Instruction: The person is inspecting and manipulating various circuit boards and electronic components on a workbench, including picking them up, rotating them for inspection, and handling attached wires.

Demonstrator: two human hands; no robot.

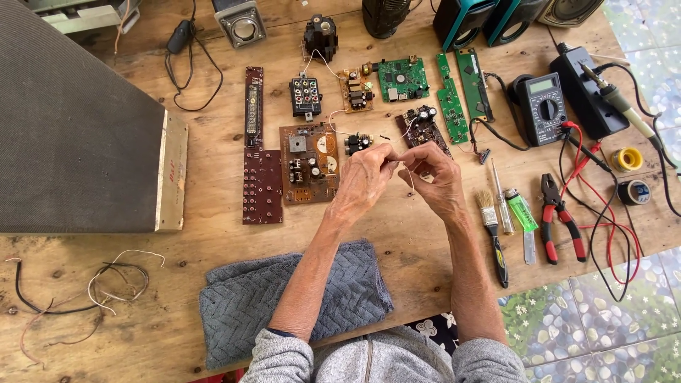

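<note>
White wire (409,174), thin and limp, looks pinched between both the left hand (365,177) and right hand (434,177); grip near its end.

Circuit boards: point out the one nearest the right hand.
The dark board with black capacitors, just above the right hand; the green boards lie farther up the table.

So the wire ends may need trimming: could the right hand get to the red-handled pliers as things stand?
Probably yes: the right hand pinches a thin white wire, but the red-handled pliers lie uncovered just beyond the brush.
</note>
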